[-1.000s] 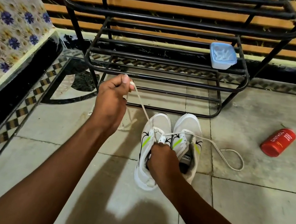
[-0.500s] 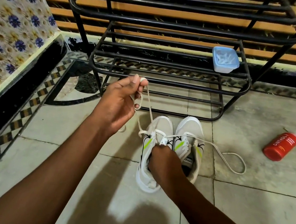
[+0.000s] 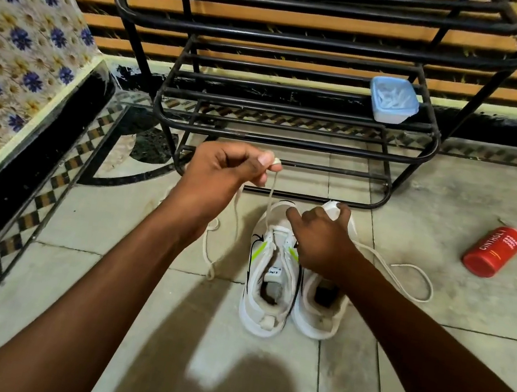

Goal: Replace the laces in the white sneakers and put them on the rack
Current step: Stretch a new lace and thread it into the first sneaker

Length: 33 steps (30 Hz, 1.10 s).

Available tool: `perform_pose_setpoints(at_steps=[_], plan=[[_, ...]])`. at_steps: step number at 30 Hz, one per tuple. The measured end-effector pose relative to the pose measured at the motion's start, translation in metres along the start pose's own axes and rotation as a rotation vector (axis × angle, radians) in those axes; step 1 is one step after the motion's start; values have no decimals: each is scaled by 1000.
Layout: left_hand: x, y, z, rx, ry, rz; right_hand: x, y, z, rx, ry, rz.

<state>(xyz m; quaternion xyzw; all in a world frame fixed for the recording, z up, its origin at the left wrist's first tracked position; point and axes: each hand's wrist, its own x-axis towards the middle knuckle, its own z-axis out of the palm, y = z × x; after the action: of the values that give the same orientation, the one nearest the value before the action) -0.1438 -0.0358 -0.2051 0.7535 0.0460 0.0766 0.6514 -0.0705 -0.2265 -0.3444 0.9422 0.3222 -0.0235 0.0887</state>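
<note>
Two white sneakers stand side by side on the floor tiles, the left sneaker (image 3: 270,285) and the right sneaker (image 3: 316,313), toes toward the black rack (image 3: 293,140). My left hand (image 3: 223,173) is raised above and left of them and pinches the end of a white lace (image 3: 270,197) that runs taut down to the left sneaker's lowest eyelets. The lace's slack lies looped on the floor to the left. My right hand (image 3: 321,239) hovers over the toes with thumb and fingers spread, holding nothing I can see.
A second lace loop (image 3: 407,273) trails on the floor right of the sneakers. A red bottle (image 3: 492,251) lies further right. A blue lidded tub (image 3: 392,100) sits on the rack's middle shelf. A floral-covered ledge (image 3: 18,56) borders the left.
My right hand has let go of the left sneaker's tongue and moved forward over the toes. My left hand has dropped closer to the sneakers, still pinching the lace.
</note>
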Motion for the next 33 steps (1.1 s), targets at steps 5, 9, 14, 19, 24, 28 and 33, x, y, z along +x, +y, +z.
perform_pose_setpoints(at_steps=[5, 9, 14, 19, 24, 28, 33], plan=[[1, 4, -5, 43, -16, -31, 5, 9, -4, 220, 67, 17], [-4, 11, -8, 92, -45, -93, -1, 18, -37, 821, 86, 103], [-11, 41, -11, 163, -16, -37, -22, 32, -109, 1046, 197, 109], [-16, 90, -13, 234, -24, -30, -50, 49, -199, 1219, 197, 83], [-22, 155, -24, 261, -28, -10, -72, 51, -281, 1304, 167, 79], [-25, 208, -32, 229, -3, 33, -80, 50, -329, 1380, 210, 121], [-29, 257, -41, 134, -39, 64, -77, 50, -360, 1467, 244, 214]])
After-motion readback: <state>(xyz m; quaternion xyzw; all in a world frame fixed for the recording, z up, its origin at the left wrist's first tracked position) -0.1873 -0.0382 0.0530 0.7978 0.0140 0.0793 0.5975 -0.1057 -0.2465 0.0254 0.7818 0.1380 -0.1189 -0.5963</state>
